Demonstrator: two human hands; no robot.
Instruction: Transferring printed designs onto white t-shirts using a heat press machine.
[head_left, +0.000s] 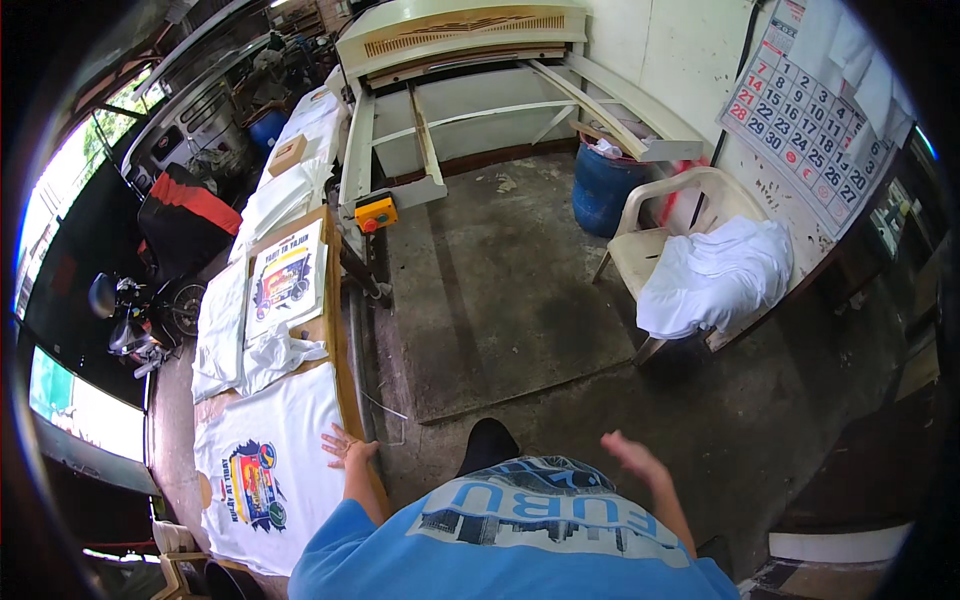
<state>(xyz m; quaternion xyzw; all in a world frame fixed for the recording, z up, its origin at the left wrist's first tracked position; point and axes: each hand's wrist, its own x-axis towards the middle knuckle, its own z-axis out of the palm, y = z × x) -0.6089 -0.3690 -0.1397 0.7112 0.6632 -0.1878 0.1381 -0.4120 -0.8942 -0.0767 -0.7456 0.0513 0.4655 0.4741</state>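
Note:
My left hand (345, 447) rests with fingers spread on the edge of a white printed T-shirt (270, 460) that lies flat on a long wooden table (335, 330). The shirt carries a colourful print (255, 485). My right hand (632, 452) hangs in the air over the concrete floor, fingers apart, holding nothing. Farther along the table lies another white shirt with a colourful print (288, 280), and a crumpled white cloth (280, 352) sits between the two.
A plastic chair (660, 235) piled with white shirts (715, 275) stands at the right by a blue barrel (605, 185). A cream machine frame (460, 60) with an orange button box (376, 213) stands ahead. A motorbike (140, 310) is parked at the left.

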